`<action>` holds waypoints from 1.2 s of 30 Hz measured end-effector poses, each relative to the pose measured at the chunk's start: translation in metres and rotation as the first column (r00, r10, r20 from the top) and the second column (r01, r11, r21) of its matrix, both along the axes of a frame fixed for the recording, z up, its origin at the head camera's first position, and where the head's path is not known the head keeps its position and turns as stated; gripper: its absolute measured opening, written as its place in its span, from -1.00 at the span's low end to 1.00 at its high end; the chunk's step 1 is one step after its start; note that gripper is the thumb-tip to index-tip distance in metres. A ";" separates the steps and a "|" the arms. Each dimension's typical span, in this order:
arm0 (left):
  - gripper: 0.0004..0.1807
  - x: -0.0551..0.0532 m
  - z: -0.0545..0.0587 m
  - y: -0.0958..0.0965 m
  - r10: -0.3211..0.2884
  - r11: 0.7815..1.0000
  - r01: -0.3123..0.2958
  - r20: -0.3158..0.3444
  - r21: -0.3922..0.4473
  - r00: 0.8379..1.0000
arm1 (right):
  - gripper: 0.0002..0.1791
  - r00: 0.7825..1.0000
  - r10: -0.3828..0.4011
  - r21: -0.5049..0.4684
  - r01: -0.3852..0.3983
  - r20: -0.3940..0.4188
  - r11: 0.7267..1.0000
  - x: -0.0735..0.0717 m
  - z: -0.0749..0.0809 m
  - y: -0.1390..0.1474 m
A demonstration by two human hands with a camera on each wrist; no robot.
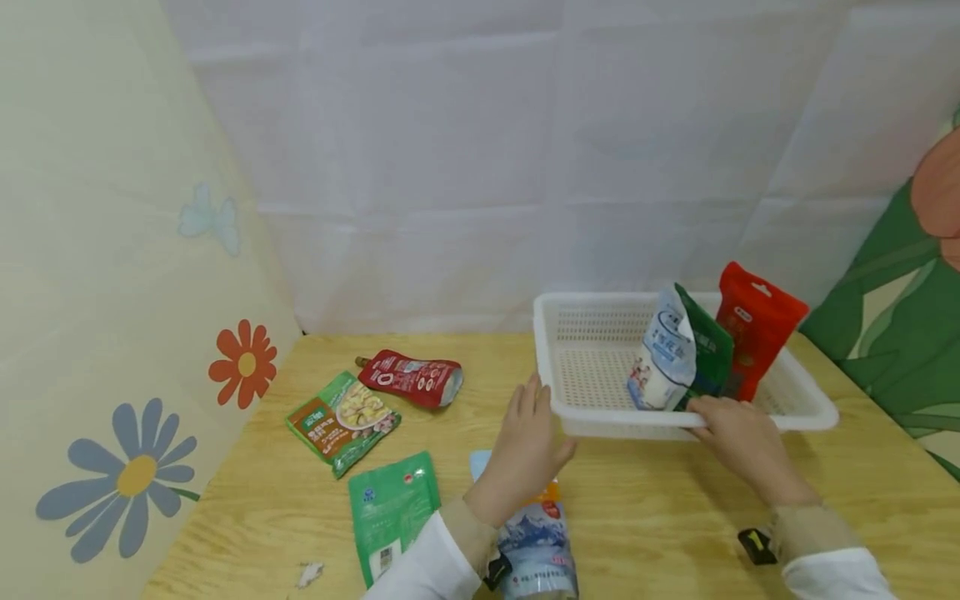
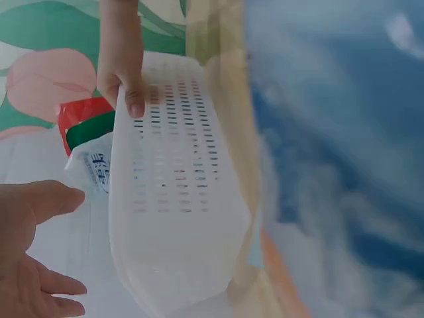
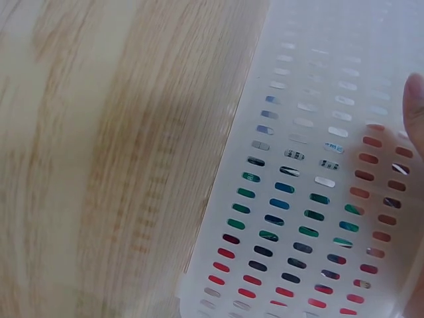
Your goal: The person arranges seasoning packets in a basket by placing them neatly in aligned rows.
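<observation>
My right hand [image 1: 742, 442] grips the front rim of a white perforated plastic basket [image 1: 600, 419], its fingers over the edge and its thumb [image 3: 414, 99] on the outer wall. At the basket's left front corner is my left hand [image 1: 522, 450], fingers fairly straight and thumb spread; in the left wrist view that hand [image 2: 33, 245] holds nothing. Standing in the basket are a white-and-blue pouch [image 1: 663, 358], a dark green packet [image 1: 708, 346] and a red packet [image 1: 757, 325]. Under my left wrist lies a blue pouch with a mountain picture [image 1: 540, 542], partly hidden.
Left on the wooden table [image 1: 637, 517] lie a red spouted pouch [image 1: 416, 377], a green-and-brown food packet [image 1: 345, 421] and a green packet [image 1: 393, 508]. White cloth [image 1: 420, 167] hangs behind the table. A small white scrap or mark [image 1: 309, 574] shows near the front.
</observation>
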State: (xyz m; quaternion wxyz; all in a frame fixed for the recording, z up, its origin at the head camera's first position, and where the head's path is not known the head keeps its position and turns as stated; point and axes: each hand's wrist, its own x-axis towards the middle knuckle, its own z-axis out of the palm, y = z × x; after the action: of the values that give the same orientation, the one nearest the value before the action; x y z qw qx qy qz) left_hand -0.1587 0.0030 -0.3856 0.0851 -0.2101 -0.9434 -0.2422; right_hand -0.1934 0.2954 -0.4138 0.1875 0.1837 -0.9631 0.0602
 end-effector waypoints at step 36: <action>0.04 0.039 -0.057 -0.037 0.475 0.856 -0.377 0.250 -0.353 0.844 | -0.85 0.999 -0.030 0.016 0.030 0.034 0.999 0.004 0.004 -0.004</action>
State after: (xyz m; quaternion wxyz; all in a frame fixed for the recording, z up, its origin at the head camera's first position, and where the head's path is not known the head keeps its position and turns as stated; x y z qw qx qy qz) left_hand -0.1194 -0.0337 -0.4428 -0.0526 0.0403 -0.9920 -0.1075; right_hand -0.1890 0.2912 -0.4098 0.1706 0.1697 -0.9692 0.0531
